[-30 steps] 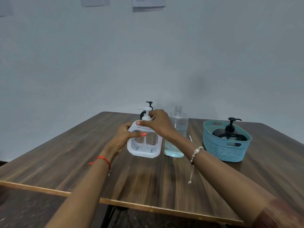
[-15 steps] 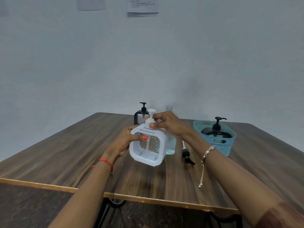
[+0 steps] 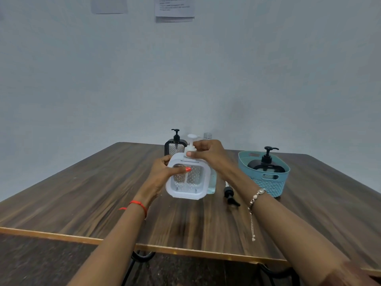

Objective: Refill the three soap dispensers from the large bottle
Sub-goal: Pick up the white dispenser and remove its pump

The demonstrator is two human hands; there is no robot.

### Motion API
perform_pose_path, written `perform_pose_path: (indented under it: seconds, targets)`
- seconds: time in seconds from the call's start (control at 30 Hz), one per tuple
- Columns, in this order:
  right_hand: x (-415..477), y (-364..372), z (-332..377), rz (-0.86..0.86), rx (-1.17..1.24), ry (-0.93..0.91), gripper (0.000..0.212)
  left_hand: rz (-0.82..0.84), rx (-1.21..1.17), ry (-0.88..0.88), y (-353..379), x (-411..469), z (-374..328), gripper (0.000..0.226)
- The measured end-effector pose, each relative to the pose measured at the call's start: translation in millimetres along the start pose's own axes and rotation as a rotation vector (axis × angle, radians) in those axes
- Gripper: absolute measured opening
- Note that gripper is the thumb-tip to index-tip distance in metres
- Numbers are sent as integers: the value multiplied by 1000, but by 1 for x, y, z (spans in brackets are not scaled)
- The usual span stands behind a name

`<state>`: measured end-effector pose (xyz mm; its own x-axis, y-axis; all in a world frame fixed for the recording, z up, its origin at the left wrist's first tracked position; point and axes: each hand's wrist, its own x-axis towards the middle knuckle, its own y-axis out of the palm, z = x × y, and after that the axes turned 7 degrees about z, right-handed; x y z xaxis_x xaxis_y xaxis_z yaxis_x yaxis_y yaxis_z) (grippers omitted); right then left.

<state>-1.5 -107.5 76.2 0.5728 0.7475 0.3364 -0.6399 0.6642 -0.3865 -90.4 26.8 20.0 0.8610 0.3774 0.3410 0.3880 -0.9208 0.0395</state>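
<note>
While you are bracing the white soap dispenser with your left hand, fingers curled around its left side and thumb lying across its clear front window, your right hand is pinching the collar at the base of its white pump, which looks like a twisting grip for unscrewing or tightening it. You are holding the dispenser tilted towards you near the middle of the wooden table, so the body cannot turn with the cap. Just behind the dispenser the large clear bottle is standing uncapped, ready for pouring, with its loose black pump lying to the right. Behind and to the left, a black dispenser is waiting; well to the right, another dispenser is sitting inside the teal basket.
</note>
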Motion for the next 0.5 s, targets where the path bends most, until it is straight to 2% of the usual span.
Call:
perform_pose_path:
  seconds: [0.1, 0.2, 0.3, 0.5]
  targets:
    - [3, -4, 0, 58, 237, 43, 43, -10, -1, -15, -2, -1, 0, 37]
    - [-2, 3, 4, 52, 31, 42, 36, -17, 14, -12, -5, -1, 0, 40]
    - [1, 11, -1, -55, -148, 9, 42, -26, 36, -10, -6, 1, 2, 41]
    - [5, 4, 7, 10, 95, 43, 42, -46, -8, -19, -12, 1, 4, 52]
